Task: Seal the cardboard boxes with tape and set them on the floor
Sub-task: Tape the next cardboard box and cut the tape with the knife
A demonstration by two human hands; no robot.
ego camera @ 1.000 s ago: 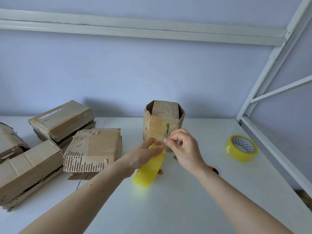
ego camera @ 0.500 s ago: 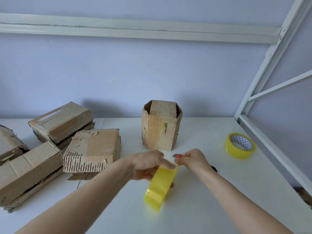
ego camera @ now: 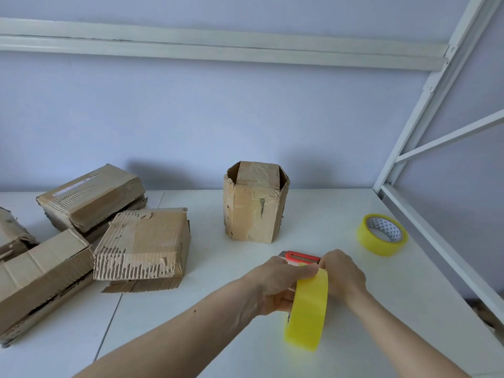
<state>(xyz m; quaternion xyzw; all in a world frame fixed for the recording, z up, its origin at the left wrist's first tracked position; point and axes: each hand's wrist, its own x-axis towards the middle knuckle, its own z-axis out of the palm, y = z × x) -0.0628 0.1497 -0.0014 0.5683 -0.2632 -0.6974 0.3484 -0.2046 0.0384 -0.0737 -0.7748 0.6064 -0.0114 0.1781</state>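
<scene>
White worktop [ego camera: 354, 309] against a pale wall. My left hand [ego camera: 275, 285] grips the tape roll [ego camera: 306, 313]; my right hand [ego camera: 342, 276] closes on the cutter [ego camera: 301, 257]. The upright box [ego camera: 255, 205] stands beyond, untaped. A slip could nick my thumb or tangle the strip.

A white table [ego camera: 341, 214] carried worn cardboard boxes [ego camera: 141, 244] at its left edge, one upright box [ego camera: 255, 211] near the back, and a yellow tape roll [ego camera: 383, 234] by the right edge.
</scene>
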